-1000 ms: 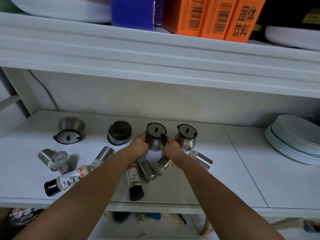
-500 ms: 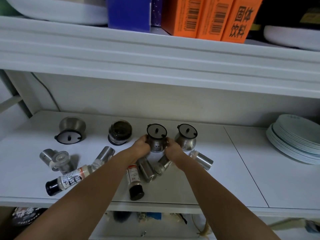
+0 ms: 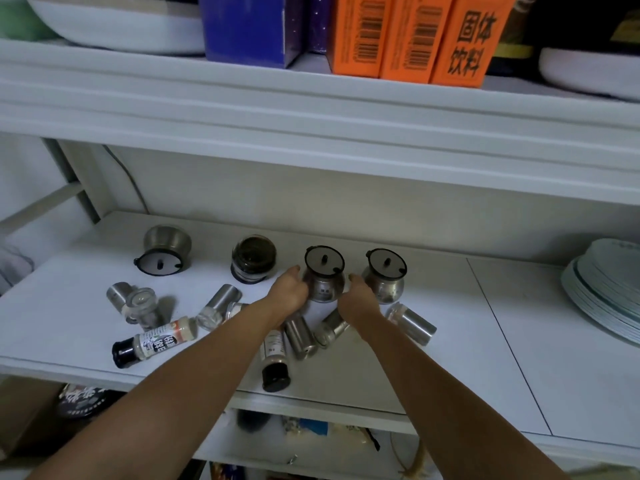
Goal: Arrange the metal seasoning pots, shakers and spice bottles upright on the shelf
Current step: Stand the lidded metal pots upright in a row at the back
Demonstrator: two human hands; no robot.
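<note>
A white laminate shelf (image 3: 519, 341) is seen beneath an upper board loaded with orange cartons (image 3: 412, 36). Near the shelf's middle, a round-bellied steel seasoning pot with a black-rimmed lid (image 3: 323, 282) is held upright between the left hand (image 3: 289, 294) at its 9 o'clock and the right hand (image 3: 358, 301) at its 3 o'clock, with the fingers curled against its sides. A matching second pot (image 3: 384, 278) is placed just beside it at 3 o'clock. At 6 o'clock a steel shaker (image 3: 300, 336) and a black-capped spice bottle (image 3: 275, 355) are laid on their sides.

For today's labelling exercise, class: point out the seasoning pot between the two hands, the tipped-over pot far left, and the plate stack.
seasoning pot (image 3: 323, 287): head view, steel belly.
tipped-over pot (image 3: 168, 241): head view, steel side.
plate stack (image 3: 609, 271): head view, top plate.
</note>
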